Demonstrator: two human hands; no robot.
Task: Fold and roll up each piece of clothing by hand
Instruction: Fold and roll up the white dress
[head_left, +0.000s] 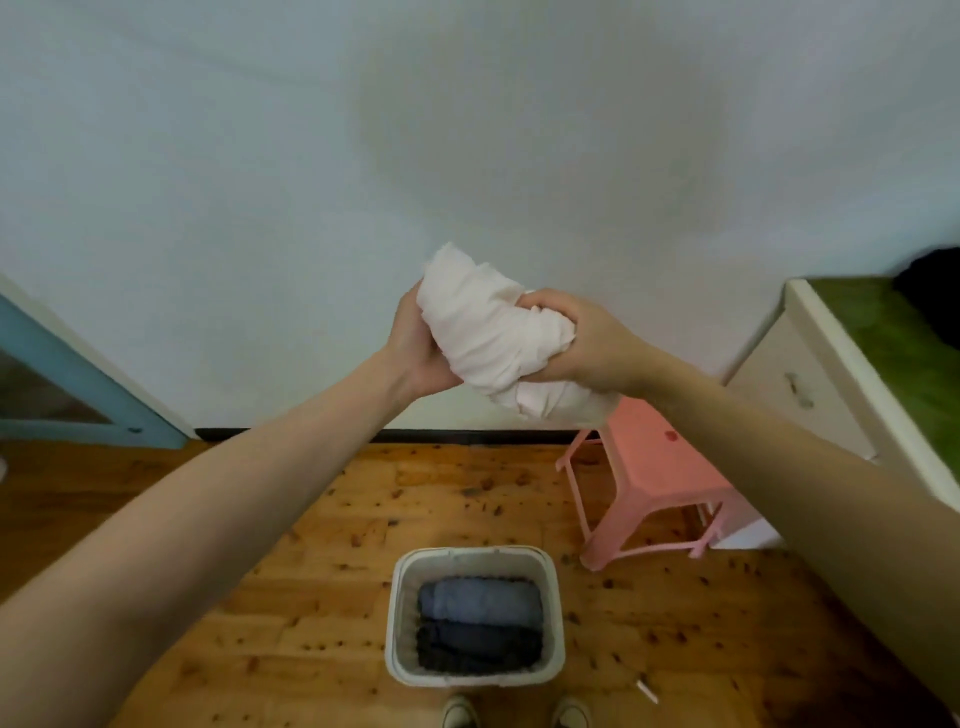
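Observation:
A white garment (493, 332) is bunched into a rough roll and held up in the air in front of the wall. My left hand (415, 348) cups its left side from below, and my right hand (582, 343) grips its right end with fingers wrapped over the cloth. Directly below, on the wooden floor, stands a white basket (400, 613) that holds two rolled garments, a grey-blue one (480, 600) and a darker one (478, 649).
A pink plastic stool (660, 483) stands to the right of the basket. A white cabinet (810, 384) with a green top and a dark item (935, 291) is at the far right. A blue-framed door (62, 374) is at left. My shoes (519, 714) show at the bottom.

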